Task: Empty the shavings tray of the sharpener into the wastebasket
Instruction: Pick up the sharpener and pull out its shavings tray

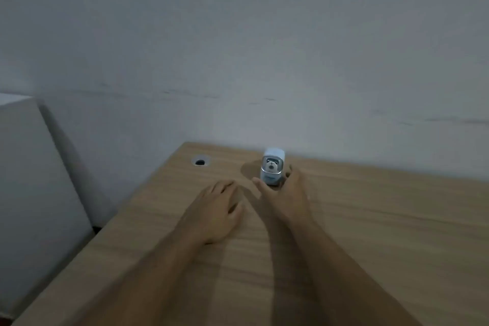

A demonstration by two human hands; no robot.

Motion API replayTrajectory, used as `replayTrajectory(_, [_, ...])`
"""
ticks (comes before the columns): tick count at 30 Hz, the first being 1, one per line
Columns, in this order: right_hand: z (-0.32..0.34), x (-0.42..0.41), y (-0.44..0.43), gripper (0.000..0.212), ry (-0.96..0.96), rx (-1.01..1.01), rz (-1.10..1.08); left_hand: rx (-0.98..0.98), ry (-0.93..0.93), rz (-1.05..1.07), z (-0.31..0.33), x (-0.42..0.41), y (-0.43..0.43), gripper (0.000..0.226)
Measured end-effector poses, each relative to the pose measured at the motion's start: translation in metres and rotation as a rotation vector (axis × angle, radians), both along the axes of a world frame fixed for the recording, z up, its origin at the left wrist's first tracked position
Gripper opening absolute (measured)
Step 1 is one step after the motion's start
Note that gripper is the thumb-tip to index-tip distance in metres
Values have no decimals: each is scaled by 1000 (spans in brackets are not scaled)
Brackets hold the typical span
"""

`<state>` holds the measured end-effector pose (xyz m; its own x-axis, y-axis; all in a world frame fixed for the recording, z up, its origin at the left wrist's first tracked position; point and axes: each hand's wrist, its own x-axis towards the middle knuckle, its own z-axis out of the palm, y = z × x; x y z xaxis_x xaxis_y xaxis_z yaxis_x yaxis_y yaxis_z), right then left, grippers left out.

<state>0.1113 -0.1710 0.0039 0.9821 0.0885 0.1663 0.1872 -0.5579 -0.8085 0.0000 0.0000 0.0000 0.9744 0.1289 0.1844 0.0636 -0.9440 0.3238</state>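
Here the pale-blue sharpener, upright on the worktop, is bracketed by the spread right hand; the left hand is laid flat, fingers spread.

The table looks like light wood or wood-grain laminate, matt, with fine streaks running across it. At twelve o'clock from the right hand, the sharpener is pale, smooth plastic with a silvery, slightly glossy frame on its front. The wall behind is matt, faintly scuffed white paint.
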Motion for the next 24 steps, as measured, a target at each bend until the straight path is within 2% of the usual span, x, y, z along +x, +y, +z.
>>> replayTrajectory(3, [-6, 19, 9, 115, -87, 65, 1, -77, -68, 24, -3, 23, 4, 71])
replayTrajectory(7, [-11, 44, 18, 115, -158, 21, 40, -172, -97, 29, -4, 40, 6, 61])
replayTrajectory(9, [-15, 57, 18, 105, -190, 30, 64, -189, -114, 33, -5, 42, 10, 58])
replayTrajectory(12, [-16, 62, 14, 77, -181, 108, 102, -270, -138, 24, -7, 43, 13, 54])
replayTrajectory(14, [-15, 60, 8, 69, -140, 129, 175, -339, -180, 13, -8, 43, 15, 50])
replayTrajectory(20, [-8, 44, -6, 73, -84, 63, 497, -376, -136, -19, -1, 39, 20, 50])
replayTrajectory(24, [1, 39, -10, 75, -55, 48, 612, -394, -76, -69, 3, 37, 27, 50])
